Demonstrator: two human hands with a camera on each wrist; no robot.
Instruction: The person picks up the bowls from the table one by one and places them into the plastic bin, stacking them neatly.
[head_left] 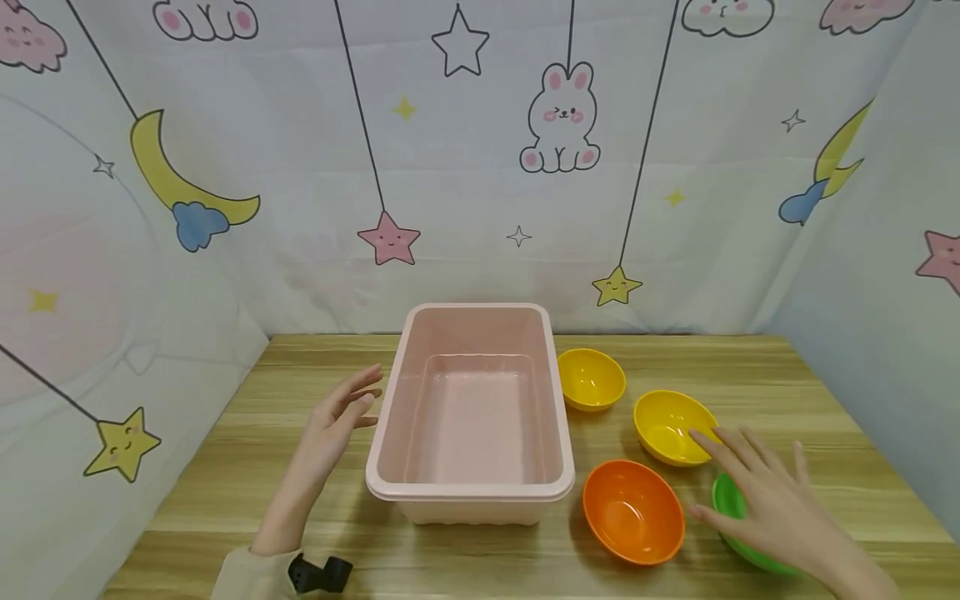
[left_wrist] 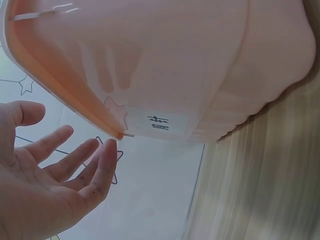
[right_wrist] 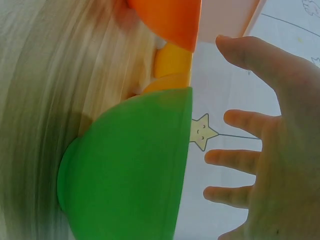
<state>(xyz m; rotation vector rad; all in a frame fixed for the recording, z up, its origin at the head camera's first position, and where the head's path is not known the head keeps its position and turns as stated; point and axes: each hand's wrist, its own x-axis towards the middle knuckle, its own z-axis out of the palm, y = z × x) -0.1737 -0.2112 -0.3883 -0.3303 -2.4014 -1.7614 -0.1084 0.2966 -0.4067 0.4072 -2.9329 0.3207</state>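
A pale pink plastic basin (head_left: pixel 480 417) stands in the middle of the table, its inside bare. My left hand (head_left: pixel 341 417) is beside its left rim with fingers loosely bent, holding nothing; the left wrist view shows the fingertips (left_wrist: pixel 107 150) close to the rim. Over the green bowl (head_left: pixel 750 542) hovers my right hand (head_left: pixel 780 508), fingers spread, hiding much of that bowl. In the right wrist view a gap shows between the hand (right_wrist: pixel 270 135) and the green bowl (right_wrist: pixel 130 165). An orange bowl (head_left: pixel 633 512) sits to the hand's left, a yellow bowl (head_left: pixel 675 427) just beyond its fingertips.
Another yellow bowl (head_left: pixel 591 380) stands close to the basin's right side, farther back. A wood-grain table (head_left: pixel 292 375) carries everything. Behind and at both sides hangs a white cloth (head_left: pixel 465 175) printed with stars, moons and rabbits. A black strap (head_left: pixel 320 575) is on the left wrist.
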